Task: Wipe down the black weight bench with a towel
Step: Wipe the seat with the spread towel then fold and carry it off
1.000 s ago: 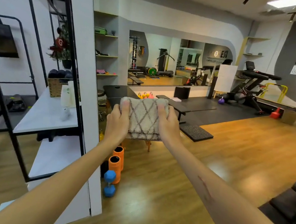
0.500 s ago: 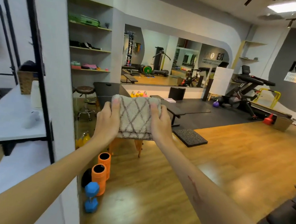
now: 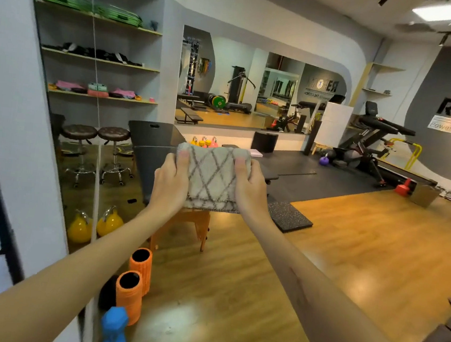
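Both hands, L & R, grip folded towel by its sides; black bench just behind.

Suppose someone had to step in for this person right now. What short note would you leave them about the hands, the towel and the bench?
Left hand: grips the left edge of the folded towel, thumb on top.
Right hand: grips the right edge the same way.
Towel: held up in the air at arm's length, touching nothing else.
Black weight bench: ahead, just behind the towel in this view, on wooden legs near the two stools.
Done: towel picked up and folded, carried toward the bench.
Left: reach the bench, lay the towel on the black pad and wipe it down. No wiping has started yet.
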The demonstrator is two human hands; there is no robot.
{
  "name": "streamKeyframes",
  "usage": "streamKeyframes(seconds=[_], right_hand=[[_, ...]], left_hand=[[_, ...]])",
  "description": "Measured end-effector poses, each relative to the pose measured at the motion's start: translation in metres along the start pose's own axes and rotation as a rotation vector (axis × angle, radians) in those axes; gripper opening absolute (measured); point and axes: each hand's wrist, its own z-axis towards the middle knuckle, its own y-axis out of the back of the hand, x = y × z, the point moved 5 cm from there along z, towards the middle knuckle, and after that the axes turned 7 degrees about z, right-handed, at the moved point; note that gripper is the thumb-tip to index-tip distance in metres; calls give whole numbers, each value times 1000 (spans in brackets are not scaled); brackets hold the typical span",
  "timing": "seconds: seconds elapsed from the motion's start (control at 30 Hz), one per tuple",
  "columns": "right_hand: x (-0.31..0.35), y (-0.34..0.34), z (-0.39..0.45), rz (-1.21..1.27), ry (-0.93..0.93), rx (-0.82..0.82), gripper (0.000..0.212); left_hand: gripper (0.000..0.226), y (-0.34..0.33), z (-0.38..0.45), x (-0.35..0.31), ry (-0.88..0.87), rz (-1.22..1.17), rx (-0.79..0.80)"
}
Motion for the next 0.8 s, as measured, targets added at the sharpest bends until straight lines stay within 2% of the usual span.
streamKeyframes(seconds=[0.3, 0.53, 0.8], right_hand=[[-41, -33, 122, 19, 6, -46, 39], [-69, -50, 200, 27, 39, -21, 35], [-139, -43, 319, 61, 38, 2, 37]], left_hand=[[53, -37, 123, 33, -18, -29, 32], [53, -66, 194, 59, -11, -36, 6], [49, -150, 287, 92, 30, -41, -16]])
